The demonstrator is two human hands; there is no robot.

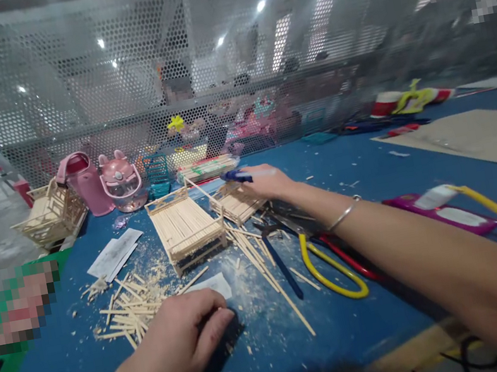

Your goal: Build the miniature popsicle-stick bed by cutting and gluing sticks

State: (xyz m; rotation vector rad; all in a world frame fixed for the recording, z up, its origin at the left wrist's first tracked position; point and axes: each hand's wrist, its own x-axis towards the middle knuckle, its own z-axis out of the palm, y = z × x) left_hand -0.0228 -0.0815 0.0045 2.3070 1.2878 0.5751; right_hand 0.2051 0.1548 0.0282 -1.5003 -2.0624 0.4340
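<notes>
My right hand (271,182) reaches out over the far part of the table, its fingers closed round a blue pen (237,177). Just below it lies a small frame of wooden sticks (235,206), partly covered by the hand. To its left stands a larger bed-like model of wooden sticks (187,222) with railed ends. My left hand (188,334) is low over the near side of the table, fingers curled; whatever they hold, if anything, is hidden. Beside it are a heap of short wooden sticks (131,312) and a white paper slip (213,286).
Long sticks (267,266), dark-blue-handled pliers (282,263) and scissors with yellow and red handles (334,267) lie under my right forearm. Behind stand a pink bottle (89,185), a pink-lidded cup (124,185) and a perforated screen (117,94). A purple tool (451,217) lies right.
</notes>
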